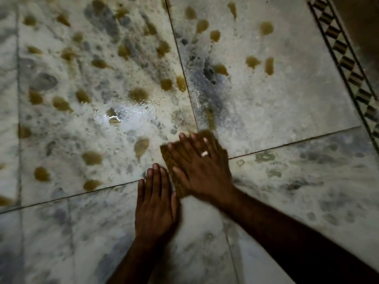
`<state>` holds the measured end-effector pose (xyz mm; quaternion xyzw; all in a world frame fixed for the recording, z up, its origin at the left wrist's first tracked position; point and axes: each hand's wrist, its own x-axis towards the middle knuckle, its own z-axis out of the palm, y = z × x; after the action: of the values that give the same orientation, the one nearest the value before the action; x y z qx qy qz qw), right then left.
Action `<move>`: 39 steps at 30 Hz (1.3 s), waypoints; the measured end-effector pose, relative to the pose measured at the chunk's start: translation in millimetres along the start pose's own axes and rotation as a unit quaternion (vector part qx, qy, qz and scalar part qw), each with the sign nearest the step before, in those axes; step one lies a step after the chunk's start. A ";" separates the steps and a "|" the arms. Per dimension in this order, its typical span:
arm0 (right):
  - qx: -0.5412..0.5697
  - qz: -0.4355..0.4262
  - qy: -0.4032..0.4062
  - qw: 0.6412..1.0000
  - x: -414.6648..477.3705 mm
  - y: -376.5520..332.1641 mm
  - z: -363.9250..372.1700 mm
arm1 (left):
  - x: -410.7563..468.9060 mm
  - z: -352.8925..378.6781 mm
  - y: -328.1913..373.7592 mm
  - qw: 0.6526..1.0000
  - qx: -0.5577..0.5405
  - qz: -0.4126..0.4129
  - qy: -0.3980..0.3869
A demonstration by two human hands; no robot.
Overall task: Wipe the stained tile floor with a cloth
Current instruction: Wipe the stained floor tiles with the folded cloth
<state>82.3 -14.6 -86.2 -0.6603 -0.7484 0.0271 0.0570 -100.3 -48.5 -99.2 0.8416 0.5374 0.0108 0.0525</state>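
The pale marble tile floor (287, 103) is wet and dotted with several brown-yellow stains (139, 94) across the left and upper tiles. A brownish-yellow cloth (177, 181) lies flat near where the tile joints cross. My right hand (202, 167), wearing a ring, presses flat on top of the cloth with fingers spread; the hand is motion-blurred. My left hand (156, 203) rests flat on the floor just left of the cloth, fingers together, touching its edge and holding nothing.
A dark-and-light patterned border strip (346, 62) runs diagonally along the right side. A dark grey smear (209, 78) sits by the vertical grout line. A bright wet reflection (123, 115) glistens on the middle tile.
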 end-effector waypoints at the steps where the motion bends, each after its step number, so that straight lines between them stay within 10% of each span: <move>1: -0.001 -0.005 0.006 1.000 20.5 6.0 2.3 | -1.3 -0.9 -0.6 1.000 -0.005 -0.004 -0.002; 14: -0.044 0.278 -0.017 0.959 -6.9 138.5 -21.1 | -26.4 -11.2 -17.5 0.998 -0.040 -0.018 -0.033; 20: -0.038 0.089 -0.061 0.993 -70.8 4.8 -9.4 | -49.6 -11.8 -29.3 0.998 -0.037 -0.029 -0.028; 28: 0.019 -0.149 -0.059 0.987 57.5 -75.0 8.0 | -73.7 -8.7 -46.7 0.995 -0.038 -0.083 -0.033; 39: -0.010 0.095 -0.045 0.994 115.0 55.6 -7.5 | -84.2 -13.4 -103.1 0.969 -0.045 -0.243 -0.025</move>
<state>124.0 106.3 -79.5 -0.7272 -0.6841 0.0546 0.0141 -230.0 -80.7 -92.9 0.6824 0.7233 0.0006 0.1053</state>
